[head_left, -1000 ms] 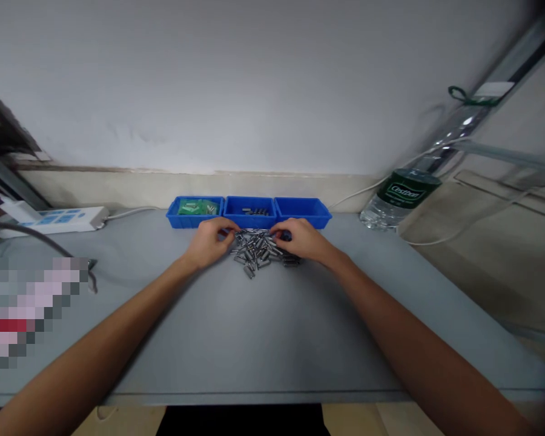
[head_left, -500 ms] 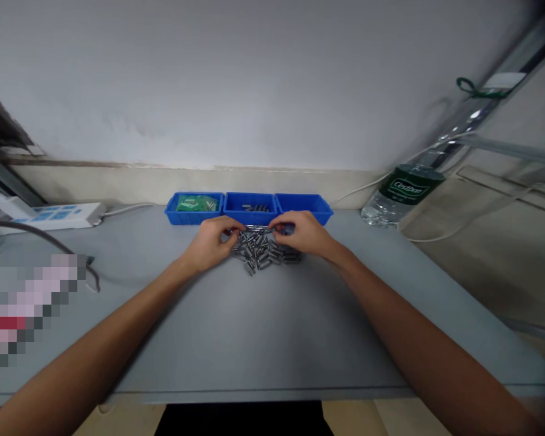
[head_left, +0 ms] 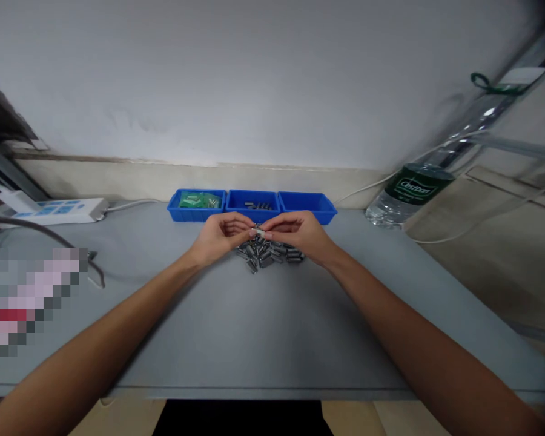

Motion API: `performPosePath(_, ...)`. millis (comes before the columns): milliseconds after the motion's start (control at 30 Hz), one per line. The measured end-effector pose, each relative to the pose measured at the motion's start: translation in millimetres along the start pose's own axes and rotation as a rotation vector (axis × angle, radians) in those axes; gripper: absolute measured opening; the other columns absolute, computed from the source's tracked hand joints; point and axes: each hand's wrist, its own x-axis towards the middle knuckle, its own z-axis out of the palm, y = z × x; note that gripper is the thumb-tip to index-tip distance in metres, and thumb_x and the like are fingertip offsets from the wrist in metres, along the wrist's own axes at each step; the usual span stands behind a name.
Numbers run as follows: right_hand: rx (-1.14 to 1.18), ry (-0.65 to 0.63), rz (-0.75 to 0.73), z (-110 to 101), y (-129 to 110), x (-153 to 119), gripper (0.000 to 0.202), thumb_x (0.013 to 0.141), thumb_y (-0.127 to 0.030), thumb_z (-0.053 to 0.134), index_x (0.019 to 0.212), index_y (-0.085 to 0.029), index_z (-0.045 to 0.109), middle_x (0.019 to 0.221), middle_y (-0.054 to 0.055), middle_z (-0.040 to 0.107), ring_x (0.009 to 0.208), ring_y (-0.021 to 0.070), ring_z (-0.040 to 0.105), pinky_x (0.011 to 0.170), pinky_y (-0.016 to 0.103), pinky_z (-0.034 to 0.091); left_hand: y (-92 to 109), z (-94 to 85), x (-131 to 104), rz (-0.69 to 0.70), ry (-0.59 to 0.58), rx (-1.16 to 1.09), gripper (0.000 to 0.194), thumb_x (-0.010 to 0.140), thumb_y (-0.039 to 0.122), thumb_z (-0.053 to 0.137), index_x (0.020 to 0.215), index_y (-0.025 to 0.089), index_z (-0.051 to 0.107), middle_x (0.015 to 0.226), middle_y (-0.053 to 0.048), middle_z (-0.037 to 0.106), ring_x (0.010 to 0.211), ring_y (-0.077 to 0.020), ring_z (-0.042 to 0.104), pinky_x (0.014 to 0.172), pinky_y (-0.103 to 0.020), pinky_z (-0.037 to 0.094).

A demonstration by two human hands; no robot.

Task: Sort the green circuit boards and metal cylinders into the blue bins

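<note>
Small metal cylinders lie in a pile [head_left: 266,254] on the grey table [head_left: 263,327]. Over the back of the pile my left hand [head_left: 221,236] and my right hand [head_left: 298,233] meet at the fingertips. Both are closed in a pinch around a small pale piece [head_left: 258,232], mostly covered by the fingers. Just behind the hands, three blue bins stand in a row. The left bin [head_left: 195,215] holds a green bag with small parts, the middle bin [head_left: 253,195] some metal cylinders. No contents show in the right bin [head_left: 307,203].
At the back left lies a white power strip [head_left: 68,211] with a plug and cables. A large bottle with a green label [head_left: 411,188] leans at the back right. A pixelated pinkish object [head_left: 40,290] is at the left. The wall rises behind the bins.
My hands have come together, fingertips now touching over the pile, and a small pale piece shows between them. The view has shifted slightly.
</note>
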Motion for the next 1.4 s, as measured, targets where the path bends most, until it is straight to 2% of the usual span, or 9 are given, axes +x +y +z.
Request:
performPosePath(133,-0.211,0.098,-0.065,-5.2,5.0,3.4,0.024,0.076,-0.040,0.082,0.090,-0.021,0.079,0.087,0.006,0.080,0.085,0.0229,0.076,0.084,0.039,0.063,-4.8,-3.3,4.9,-0.012,0.041,-0.003,0.024,0.075,0.028,0.083,0.093,0.015,0.074,0.081,-0.007,0.078,0.080,-0.0211,0.077,0.079,-0.034,0.064)
performPosePath(267,-0.810,0.331,-0.074,-19.3,16.1,5.0,0.014,0.084,-0.024,0.070,0.093,-0.020,0.080,0.101,0.009,0.080,0.101,0.0295,0.073,0.096,0.047,0.056,-16.1,-6.4,18.1,0.006,0.259,0.082,0.023,0.074,0.027,0.083,0.092,0.014,0.077,0.084,-0.009,0.079,0.085,-0.0244,0.078,0.083,-0.035,0.065)
performPosePath(367,-0.998,0.271,0.025,-26.3,23.8,4.6,0.020,0.084,-0.024,0.071,0.102,-0.021,0.080,0.107,0.009,0.080,0.104,0.0319,0.073,0.096,0.048,0.055,-25.7,-9.2,29.7,-0.004,0.338,0.053,0.028,0.078,0.022,0.080,0.103,0.011,0.077,0.098,-0.012,0.080,0.099,-0.0269,0.077,0.097,-0.040,0.063)
performPosePath(533,-1.003,0.166,0.071,-24.9,29.5,6.0,0.019,0.084,-0.020,0.071,0.100,-0.019,0.081,0.098,0.008,0.081,0.093,0.0272,0.075,0.086,0.039,0.056,-33.3,-12.6,35.2,0.058,0.323,-0.014,0.040,0.081,0.013,0.073,0.120,0.008,0.072,0.128,-0.016,0.073,0.119,-0.0278,0.071,0.110,-0.043,0.056)
performPosePath(767,-0.963,0.197,0.084,-20.8,28.4,6.7,0.024,0.074,-0.011,0.073,0.097,-0.017,0.079,0.087,0.007,0.079,0.083,0.0226,0.074,0.078,0.033,0.056,-25.5,-8.6,16.0,0.177,0.234,0.358,0.019,0.086,0.021,0.064,0.097,0.015,0.079,0.105,-0.010,0.079,0.101,-0.0255,0.074,0.096,-0.046,0.060)
performPosePath(1067,-1.002,0.223,0.112,-15.5,19.1,7.7,0.026,0.072,-0.017,0.077,0.097,-0.020,0.081,0.085,0.005,0.079,0.082,0.0256,0.074,0.079,0.039,0.058,-17.8,-5.1,6.6,0.254,0.170,0.435,0.020,0.087,0.020,0.059,0.094,0.017,0.078,0.100,-0.009,0.078,0.093,-0.0210,0.073,0.082,-0.036,0.061)
performPosePath(1200,-0.845,0.265,0.046,-19.3,16.4,6.3,0.015,0.075,-0.014,0.073,0.088,-0.019,0.080,0.082,0.006,0.079,0.080,0.0244,0.076,0.078,0.038,0.061,-16.9,-6.0,6.3,0.234,0.168,0.423,0.019,0.088,0.021,0.060,0.094,0.017,0.078,0.099,-0.008,0.078,0.091,-0.0208,0.073,0.083,-0.036,0.060)
performPosePath(1300,-0.573,0.253,-0.026,-17.7,10.2,3.5,0.006,0.078,-0.022,0.075,0.083,-0.019,0.078,0.079,0.006,0.078,0.078,0.0237,0.076,0.076,0.037,0.062,-14.5,-4.9,5.9,0.196,0.164,0.372,0.020,0.091,0.027,0.062,0.099,0.016,0.077,0.100,-0.009,0.078,0.090,-0.0212,0.073,0.087,-0.039,0.060)
performPosePath(1400,-0.261,0.182,-0.062,-11.0,2.8,1.4,0.020,0.075,-0.035,0.082,0.085,-0.019,0.078,0.081,0.006,0.079,0.081,0.0237,0.077,0.077,0.038,0.063,-11.1,-1.9,5.1,0.149,0.123,0.271,0.025,0.091,0.033,0.066,0.108,0.016,0.074,0.102,-0.010,0.078,0.091,-0.0214,0.074,0.088,-0.040,0.060)
